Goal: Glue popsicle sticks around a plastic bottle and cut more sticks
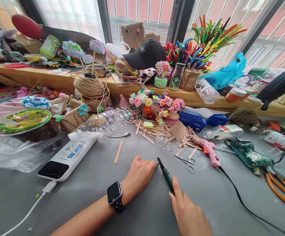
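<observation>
My left hand [140, 172], with a black smartwatch [114, 193] on its wrist, rests low over the grey table [88, 193]. Its fingers are curled together at a small pale tip [157, 163], most of which is hidden, so I cannot make out what it is. My right hand [188, 209] is closed around a dark green utility knife [167, 177]. The knife's black tip points up and left, close beside my left fingertips. A single wooden stick [118, 151] lies up and left of my left hand. Small scissors [188, 162] lie beyond the knife to the right.
A pink glue gun [210, 152] with a black cord lies at the right. Wooden sticks [146, 137] are heaped at the back centre. A white power bank [70, 157] with a cable is on the left. Crafts and bottles crowd the wooden ledge [137, 88].
</observation>
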The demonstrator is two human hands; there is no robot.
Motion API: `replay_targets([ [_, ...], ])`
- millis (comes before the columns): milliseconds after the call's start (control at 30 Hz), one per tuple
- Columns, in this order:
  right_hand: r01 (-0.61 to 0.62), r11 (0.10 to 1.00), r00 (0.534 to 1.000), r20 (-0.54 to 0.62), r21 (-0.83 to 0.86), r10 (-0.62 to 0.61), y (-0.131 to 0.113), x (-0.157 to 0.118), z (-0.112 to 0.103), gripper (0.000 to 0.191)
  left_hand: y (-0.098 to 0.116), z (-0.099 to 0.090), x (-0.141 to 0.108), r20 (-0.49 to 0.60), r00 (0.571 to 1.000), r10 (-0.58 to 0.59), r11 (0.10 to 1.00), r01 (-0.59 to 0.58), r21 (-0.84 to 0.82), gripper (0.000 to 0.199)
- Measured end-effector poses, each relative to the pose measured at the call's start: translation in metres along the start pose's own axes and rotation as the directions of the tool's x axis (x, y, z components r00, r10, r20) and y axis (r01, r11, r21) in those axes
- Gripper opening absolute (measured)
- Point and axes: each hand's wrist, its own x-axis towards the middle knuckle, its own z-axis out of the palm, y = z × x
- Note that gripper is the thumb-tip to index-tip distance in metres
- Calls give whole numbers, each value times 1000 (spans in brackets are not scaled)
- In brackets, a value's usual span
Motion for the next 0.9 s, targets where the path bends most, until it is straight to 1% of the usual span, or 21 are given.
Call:
replay_targets([
  [67,-2,1000,1000,-2,15,2,1,1,0,33,0,0,0,6,1000,9,1000,-9,-11,22],
  [133,23,999,1000,13,35,-23,0,2,-1,32,-1,0,0,5,1000,19,1000,-19,-19,22],
  [200,-9,1000,999,43,27,8,-1,4,-2,34,-1,1,-1,-7,1000,12,1000,-12,-18,23],
  [233,-4,999,999,40,36,3,-1,4,-3,34,-1,1,-1,-12,1000,6,1000,-7,-14,23],
  [367,-32,999,999,15,-8,32,-3,3,-6,31,0,0,0,-5,1000,11,1000,-11,-1,24],
  [500,-14,1000,999,48,-8,14,-6,5,-8,35,1,-1,1,-2,1000,-7,1000,7,7,24],
  [600,-53,998,998,40,-22,54,-4,4,-7,33,1,-1,1,7,1000,-12,1000,12,13,25],
  [767,17,999,999,40,32,-19,0,5,-3,34,0,-2,1,10,1000,5,1000,-5,20,24],
  [833,17,999,999,27,38,-18,0,4,-1,34,0,-2,1,10,1000,0,1000,0,18,24],
  [900,-15,999,1000,25,29,15,1,2,1,33,0,-2,1,16,1000,8,1000,-8,16,23],
])
